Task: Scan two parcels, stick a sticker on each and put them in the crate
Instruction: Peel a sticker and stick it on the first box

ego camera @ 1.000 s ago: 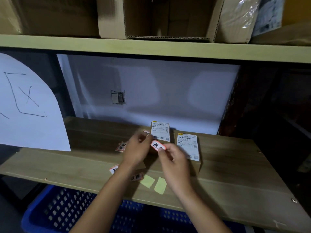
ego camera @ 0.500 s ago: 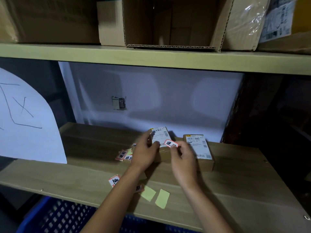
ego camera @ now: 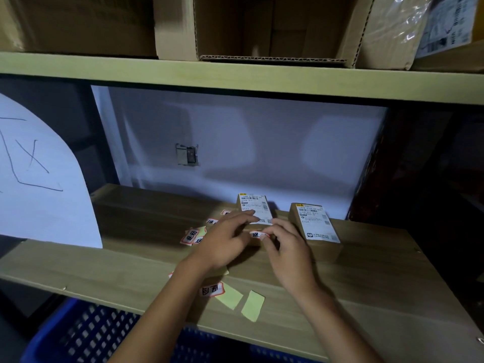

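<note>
Two small brown parcels with white shipping labels stand on the wooden shelf. My left hand [ego camera: 227, 241] rests on the near edge of the left parcel [ego camera: 255, 207], fingers on its label. My right hand [ego camera: 284, 247] pinches a red-bordered white sticker [ego camera: 258, 235] against the front of that parcel. The right parcel [ego camera: 315, 224] stands untouched just right of my right hand. The blue crate [ego camera: 78, 334] sits below the shelf's front edge. No scanner is visible.
Loose red-bordered stickers [ego camera: 192, 235] lie left of my hands, another sticker [ego camera: 212, 290] and two yellow backing strips [ego camera: 252, 305] near the shelf front. A white paper sheet [ego camera: 39, 179] hangs at left. Cardboard boxes [ego camera: 262, 24] fill the shelf above.
Both hands moved forward from mid-air to the left parcel; the sticker went from held up between my fingers to pressed low against that parcel's front.
</note>
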The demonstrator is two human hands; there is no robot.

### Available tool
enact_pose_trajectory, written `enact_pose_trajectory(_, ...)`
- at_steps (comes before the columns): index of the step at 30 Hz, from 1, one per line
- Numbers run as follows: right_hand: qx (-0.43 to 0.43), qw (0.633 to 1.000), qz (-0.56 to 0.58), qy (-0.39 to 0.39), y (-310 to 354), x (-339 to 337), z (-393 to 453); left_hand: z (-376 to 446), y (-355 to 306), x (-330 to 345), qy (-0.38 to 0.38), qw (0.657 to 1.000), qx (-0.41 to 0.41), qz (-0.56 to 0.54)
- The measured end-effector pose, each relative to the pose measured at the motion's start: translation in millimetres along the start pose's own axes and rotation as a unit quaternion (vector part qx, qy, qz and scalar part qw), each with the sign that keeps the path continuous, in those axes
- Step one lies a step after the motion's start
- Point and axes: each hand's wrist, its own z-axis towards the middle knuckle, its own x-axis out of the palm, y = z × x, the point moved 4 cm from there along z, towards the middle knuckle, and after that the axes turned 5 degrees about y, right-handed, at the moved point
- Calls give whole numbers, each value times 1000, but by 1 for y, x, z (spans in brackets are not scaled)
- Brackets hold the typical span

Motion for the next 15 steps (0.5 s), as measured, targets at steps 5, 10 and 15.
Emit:
enact_pose_trajectory(5, -5, 998, -69, -10, 4, 1, 1, 3, 5, 2, -19, 991, 98, 90)
enact_pose_trajectory(10, 4, 993, -119, -18, 6, 3, 5, 6, 1, -1, -37, 983, 126, 132)
enact_pose_trajectory(15, 33, 992, -108, -51, 6, -1, 7, 6, 3, 0, -33, 981, 131, 139)
